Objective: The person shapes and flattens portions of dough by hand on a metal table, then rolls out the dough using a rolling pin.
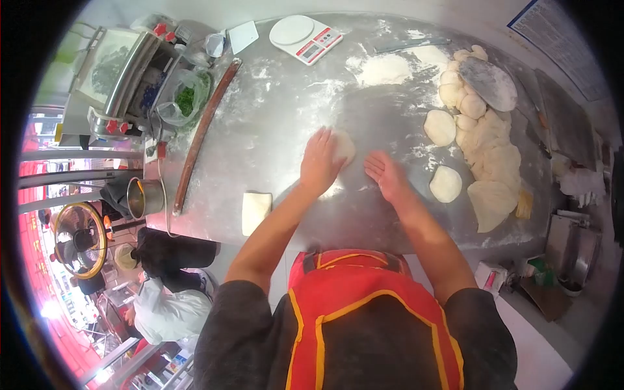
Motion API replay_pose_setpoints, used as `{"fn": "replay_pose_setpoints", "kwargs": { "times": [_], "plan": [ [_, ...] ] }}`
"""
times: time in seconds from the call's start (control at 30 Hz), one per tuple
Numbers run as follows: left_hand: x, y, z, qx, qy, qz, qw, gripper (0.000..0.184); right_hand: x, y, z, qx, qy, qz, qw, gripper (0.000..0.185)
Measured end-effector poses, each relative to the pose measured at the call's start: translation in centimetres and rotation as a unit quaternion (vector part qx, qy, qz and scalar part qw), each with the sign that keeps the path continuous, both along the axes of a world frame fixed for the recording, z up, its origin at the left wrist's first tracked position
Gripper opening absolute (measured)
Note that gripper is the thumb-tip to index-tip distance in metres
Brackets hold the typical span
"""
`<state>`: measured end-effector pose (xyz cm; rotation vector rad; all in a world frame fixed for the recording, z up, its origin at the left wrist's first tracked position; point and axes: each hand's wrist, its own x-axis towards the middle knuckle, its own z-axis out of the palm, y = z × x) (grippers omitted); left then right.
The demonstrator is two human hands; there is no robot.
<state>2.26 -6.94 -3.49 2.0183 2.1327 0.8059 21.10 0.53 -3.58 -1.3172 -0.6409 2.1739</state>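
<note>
My left hand (319, 161) lies flat with its fingers stretched out, over the left side of a round piece of dough (344, 144) in the middle of the metal table. My right hand (385, 173) is just right of that dough, apart from it, fingers extended and nothing in them. Two flattened dough rounds, one above (440, 127) and one below (446, 184), lie farther right. Beyond them are a heap of dough balls (472, 105) and a long mass of dough (492, 153). A folded rectangle of dough (257, 213) sits near my left forearm.
A long wooden rolling pin (207, 136) lies at the left. A white kitchen scale (305, 39) and piled flour (385, 69) are at the back. Chopped greens (185, 101) in a bag and a metal pot (145, 197) line the left edge. Another person (170, 309) is at lower left.
</note>
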Motion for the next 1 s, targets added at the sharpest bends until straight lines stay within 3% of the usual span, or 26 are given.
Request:
{"fn": "replay_pose_setpoints", "kwargs": {
  "times": [0.1,0.23,0.3,0.4,0.5,0.6,0.7,0.87,0.97,1.0],
  "plan": [
    [0.9,2.6,-0.9,-0.037,0.07,0.038,0.996,0.057,-1.6,0.5,-2.0,0.032,0.02,-0.02,0.999,0.053],
    [0.9,2.7,-1.9,-0.05,0.091,0.049,0.993,0.057,-5.8,1.2,-3.7,-0.049,-0.125,0.037,0.99,0.061],
    [0.4,2.9,-2.0,-0.054,0.08,0.049,0.994,0.057,-7.3,1.3,-6.3,-0.02,-0.169,0.062,0.983,0.063],
    [0.3,2.4,-2.1,-0.066,0.069,0.048,0.994,0.057,-7.4,2.0,-1.4,-0.091,-0.128,0.072,0.985,0.06],
    [0.4,2.8,-1.9,-0.071,0.058,0.053,0.994,0.059,-4.3,5.9,-3.4,0.167,-0.164,0.206,0.95,0.058],
    [0.6,2.8,-1.9,-0.064,0.051,0.063,0.995,0.06,-7.1,7.5,-3.5,0.077,-0.157,0.105,0.979,0.05],
    [0.3,3.0,-2.2,-0.055,0.05,0.066,0.995,0.061,-9.9,5.9,-5.2,0.286,-0.345,0.223,0.866,0.045],
    [0.2,2.7,-1.9,-0.041,0.048,0.057,0.996,0.06,-8.4,7.3,-5.6,0.319,-0.321,0.271,0.849,0.038],
    [-2.0,0.9,-4.6,0.071,-0.188,0.173,0.964,0.059,-7.4,6.2,-2.0,0.475,-0.35,0.224,0.775,0.038],
    [-2.7,0.0,-4.2,0.094,-0.085,0.247,0.961,0.052,-7.2,5.3,-1.3,0.542,-0.359,0.188,0.736,0.039]
  ]
}}
